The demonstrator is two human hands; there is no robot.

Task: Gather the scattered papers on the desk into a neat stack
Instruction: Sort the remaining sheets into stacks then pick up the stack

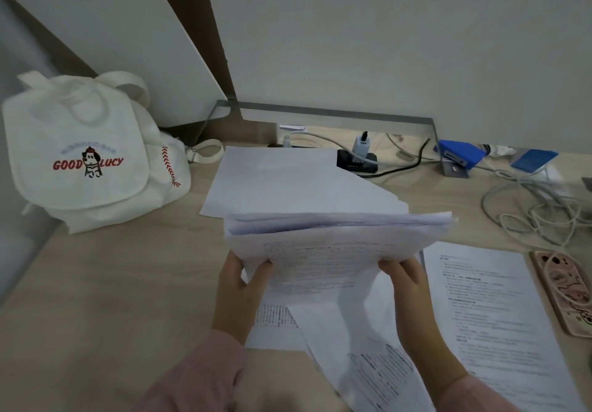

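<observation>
A thick bundle of printed papers [336,245] is lifted above the desk, its far edge fanned and uneven. My left hand [238,286] grips its near left corner, and my right hand [407,280] grips its near right corner. Beyond the bundle, blank white sheets [282,181] lie flat on the desk. A printed sheet [487,309] rests to the right of my right hand. More printed pages [352,347] lie skewed beneath my hands, partly hidden by my forearms.
A white backpack [89,155] stands at the back left. A power strip with a charger [358,155], a blue box [461,153] and tangled cables [528,209] run along the back right. A pink phone [567,293] lies at the right edge.
</observation>
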